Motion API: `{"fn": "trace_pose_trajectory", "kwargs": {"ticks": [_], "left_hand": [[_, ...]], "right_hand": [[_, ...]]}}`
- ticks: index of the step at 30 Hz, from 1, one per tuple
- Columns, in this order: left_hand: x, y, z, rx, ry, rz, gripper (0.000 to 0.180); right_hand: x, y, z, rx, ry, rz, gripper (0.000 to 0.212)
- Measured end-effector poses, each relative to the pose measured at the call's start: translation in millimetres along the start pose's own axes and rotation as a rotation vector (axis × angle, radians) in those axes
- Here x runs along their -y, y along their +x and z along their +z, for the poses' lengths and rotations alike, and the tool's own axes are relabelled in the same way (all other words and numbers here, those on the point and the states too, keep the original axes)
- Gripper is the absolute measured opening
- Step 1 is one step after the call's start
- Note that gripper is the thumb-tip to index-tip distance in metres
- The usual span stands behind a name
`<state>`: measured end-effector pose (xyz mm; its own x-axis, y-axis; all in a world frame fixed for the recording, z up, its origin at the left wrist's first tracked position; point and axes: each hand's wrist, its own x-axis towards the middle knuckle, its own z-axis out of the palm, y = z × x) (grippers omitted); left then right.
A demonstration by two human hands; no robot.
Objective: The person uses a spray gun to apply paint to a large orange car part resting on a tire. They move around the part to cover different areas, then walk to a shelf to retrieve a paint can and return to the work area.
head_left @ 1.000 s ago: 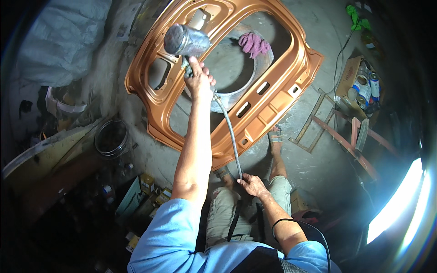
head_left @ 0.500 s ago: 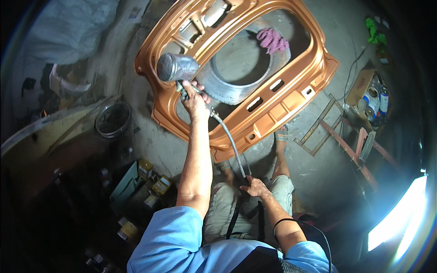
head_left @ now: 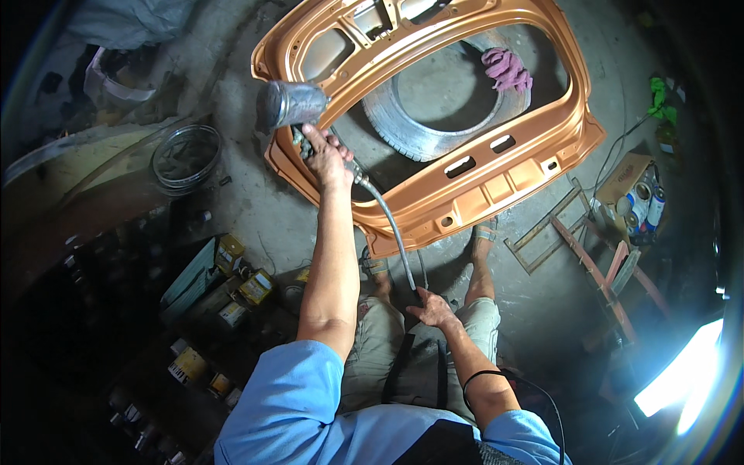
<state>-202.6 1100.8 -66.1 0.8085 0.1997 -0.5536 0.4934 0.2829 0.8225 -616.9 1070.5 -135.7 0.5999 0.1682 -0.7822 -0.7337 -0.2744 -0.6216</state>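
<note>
Over the left end of the copper panel point(head_left: 500, 186), I see a spray gun point(head_left: 296, 105), fingers of the left hand point(head_left: 328, 160) clenched round it; off the panel's near edge, the right hand point(head_left: 435, 310) has fingers curled on the grey hose point(head_left: 394, 226).

Your strongest light is the white lamp point(head_left: 686, 372) at near right, burnt out to pure white, with a bluish glow and a rainbow fringe by the right edge. Bright sheen runs along the copper-coloured panel point(head_left: 504, 190) ahead of you. The boxes point(head_left: 256, 287) at your near left sit in deep shadow. Your fisheye view darkens to black corners; the metal cup point(head_left: 291, 105) looks slightly blurred.
</note>
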Motion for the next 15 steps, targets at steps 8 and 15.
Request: {"fn": "trace_pose_trajectory", "kwargs": {"ticks": [8,15], "left_hand": [[3.3,11.7,12.8,0.008,0.013,0.053,0.058],[11.3,5.3,-12.5,-0.157,0.027,0.06,0.06]], "right_hand": [[9.8,14.0,1.0,-0.062,0.029,0.033,0.072],[10.1,4.5,-2.5,-0.012,0.074,0.062,0.069]]}}
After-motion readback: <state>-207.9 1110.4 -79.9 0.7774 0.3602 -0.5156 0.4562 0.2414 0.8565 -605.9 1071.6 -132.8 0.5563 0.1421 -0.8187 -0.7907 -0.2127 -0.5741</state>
